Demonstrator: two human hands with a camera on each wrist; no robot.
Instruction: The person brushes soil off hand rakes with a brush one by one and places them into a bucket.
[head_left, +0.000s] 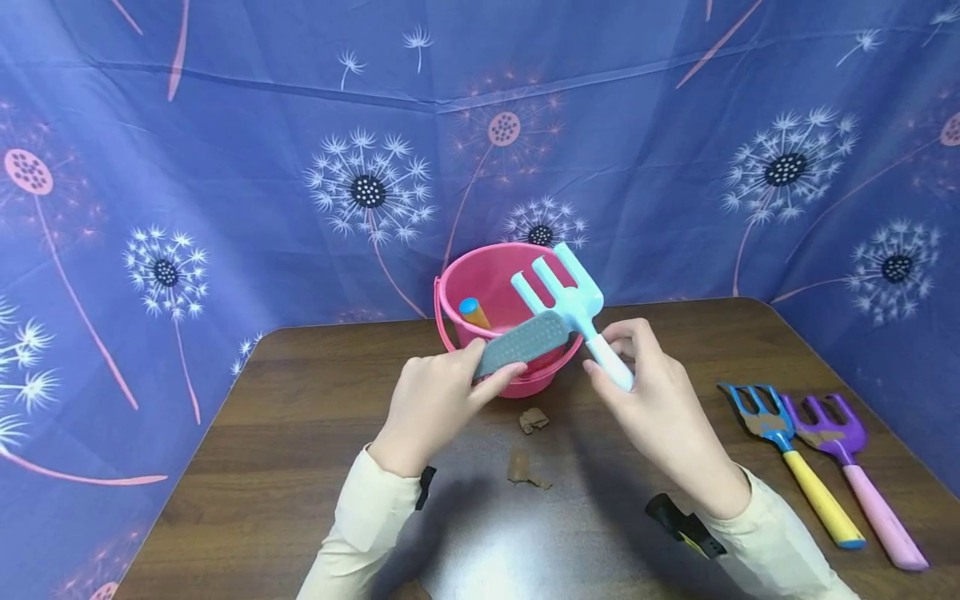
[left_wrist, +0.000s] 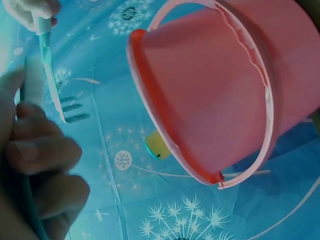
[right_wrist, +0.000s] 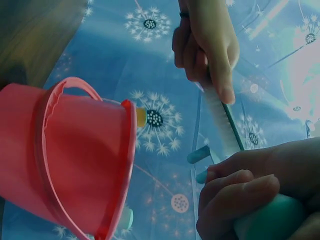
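Near the centre of the frame in the head view, the left hand (head_left: 431,408) has its thumb and curled fingers clamped on a flat grey-green brush (head_left: 528,340), which slants up toward the right. Just right of it, the right hand (head_left: 663,408) pinches the white handle of a light-blue three-pronged hand fork (head_left: 576,304) between thumb and fingers, prongs pointing to the upper left. The brush's far end overlaps the fork's neck (whether they actually touch, I cannot tell). Behind both tools, at the middle of the frame, a round pink plastic bucket (head_left: 487,275) stands upright on a brown wood-grain table (head_left: 300,408), a yellow-orange handle with a blue end (head_left: 474,312) leaning inside it. Two brown crumbly scraps (head_left: 532,443) lie below the bucket. At the lower right rest a blue fork with a yellow handle (head_left: 813,483) and a purple fork with a pink handle (head_left: 873,500), side by side. A blue dandelion-print cloth (head_left: 255,158) fills the upper frame.
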